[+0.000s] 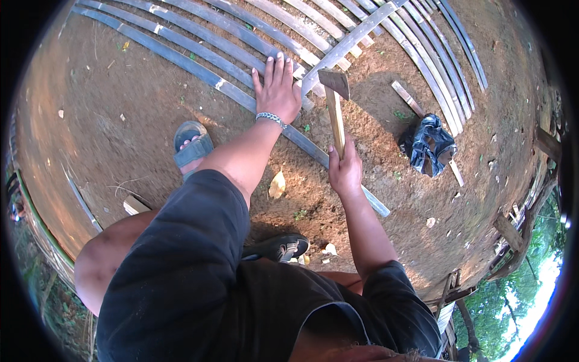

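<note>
My left hand (278,90), with a chain bracelet at its wrist, lies flat with fingers stretched over the ends of the bamboo slats (238,55). My right hand (345,169) grips a hatchet (336,123) low on its wooden handle. The dark hatchet head (333,83) points away from me, beside the near end of a crosswise bamboo strip (350,42) that lies over several slats. One long slat (307,146) passes beneath my left wrist and runs on toward the lower right, below the hatchet. Whether the blade touches the strip, I cannot tell.
A crumpled black plastic bag (428,145) lies on the dirt at right, beside short bamboo pieces (408,98). More long slats (443,57) stretch across the far right. A dry yellow leaf (277,184) rests between my sandaled feet (193,146). Wooden poles (509,232) border the right side.
</note>
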The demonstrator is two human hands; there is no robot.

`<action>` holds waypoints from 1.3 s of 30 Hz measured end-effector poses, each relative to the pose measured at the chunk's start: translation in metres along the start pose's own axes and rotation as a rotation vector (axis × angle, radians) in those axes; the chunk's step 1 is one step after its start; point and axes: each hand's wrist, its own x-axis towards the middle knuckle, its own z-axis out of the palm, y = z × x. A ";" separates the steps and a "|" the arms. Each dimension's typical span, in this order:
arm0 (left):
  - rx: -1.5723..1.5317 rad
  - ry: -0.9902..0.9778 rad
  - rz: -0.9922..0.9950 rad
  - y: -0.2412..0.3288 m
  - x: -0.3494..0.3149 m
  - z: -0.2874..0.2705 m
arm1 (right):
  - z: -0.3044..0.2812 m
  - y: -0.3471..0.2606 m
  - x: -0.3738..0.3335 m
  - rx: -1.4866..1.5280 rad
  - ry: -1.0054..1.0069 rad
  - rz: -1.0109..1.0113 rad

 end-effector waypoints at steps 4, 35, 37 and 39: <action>0.016 -0.016 0.009 0.002 0.001 0.001 | 0.007 0.010 0.012 -0.050 -0.058 -0.035; 0.073 -0.013 0.019 0.002 0.002 0.002 | 0.027 0.035 0.006 0.181 0.374 -0.388; 0.067 -0.017 0.011 0.001 -0.002 0.004 | 0.029 0.035 0.012 0.049 0.156 -0.201; 0.057 -0.011 0.008 0.002 0.001 0.003 | 0.022 0.016 0.021 -0.258 -0.183 0.146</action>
